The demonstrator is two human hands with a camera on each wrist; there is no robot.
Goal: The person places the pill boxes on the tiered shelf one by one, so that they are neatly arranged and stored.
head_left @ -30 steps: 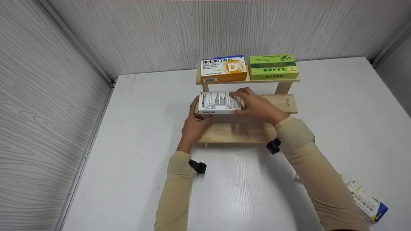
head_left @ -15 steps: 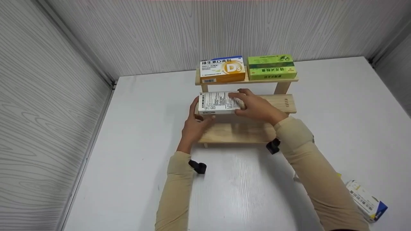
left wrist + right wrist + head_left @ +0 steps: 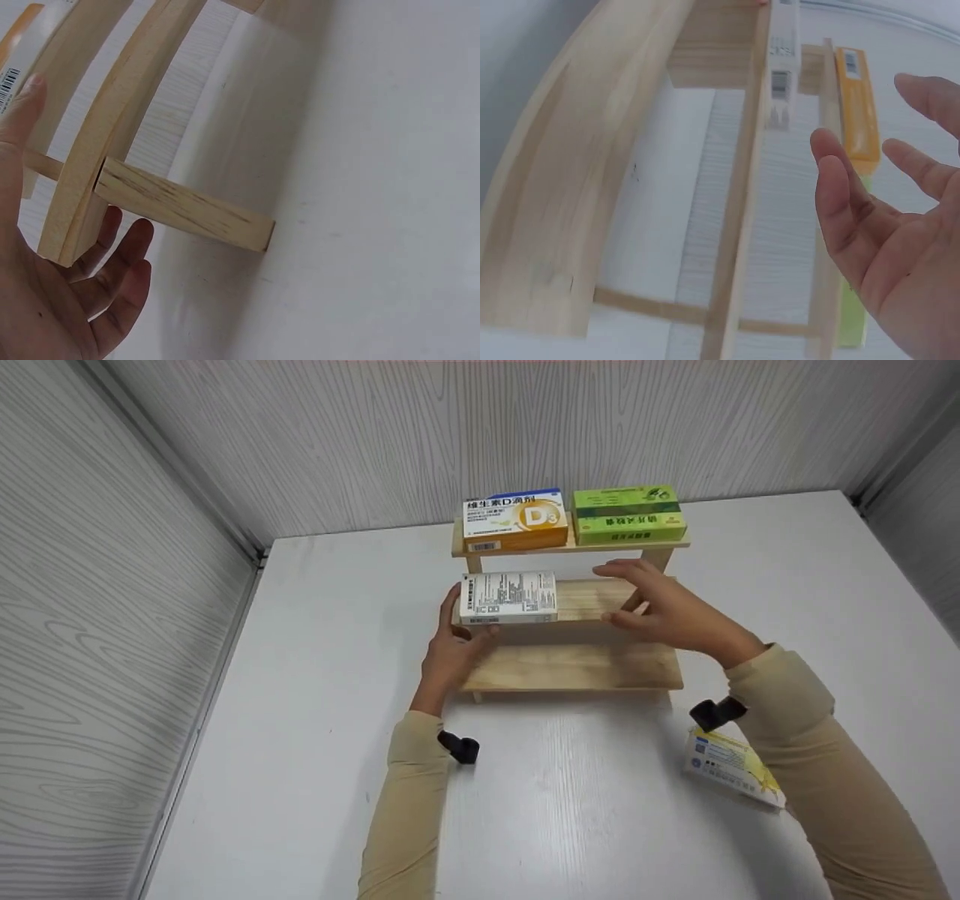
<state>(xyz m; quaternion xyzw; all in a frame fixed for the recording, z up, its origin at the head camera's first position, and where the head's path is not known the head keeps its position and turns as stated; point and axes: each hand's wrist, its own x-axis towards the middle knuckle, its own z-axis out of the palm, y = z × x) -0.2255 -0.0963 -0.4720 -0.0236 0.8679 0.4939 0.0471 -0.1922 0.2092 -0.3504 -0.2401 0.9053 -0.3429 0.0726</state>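
A white medicine box [image 3: 508,598] with printed text lies flat on the left part of the middle shelf [image 3: 589,598] of a wooden stepped rack. My left hand [image 3: 448,656] holds its left end, index finger along the side and thumb at the front. In the left wrist view, the thumb of my left hand [image 3: 45,300] reaches the box by its barcode, and the other fingers curl loosely below the shelf end. To the right of the box, apart from it, my right hand [image 3: 664,607] hovers over the middle shelf with spread, slightly bent fingers and nothing between them.
On the top shelf stand an orange and white vitamin D box [image 3: 515,521] and a green medicine box [image 3: 628,515]. The lower shelf [image 3: 577,667] juts out in front. A white and yellow box [image 3: 731,769] lies on the table beside my right forearm.
My right hand has let go of the white medicine box and moved right. The left hand stays at the box, which rests in about the same place. The white and yellow box is now largely uncovered.
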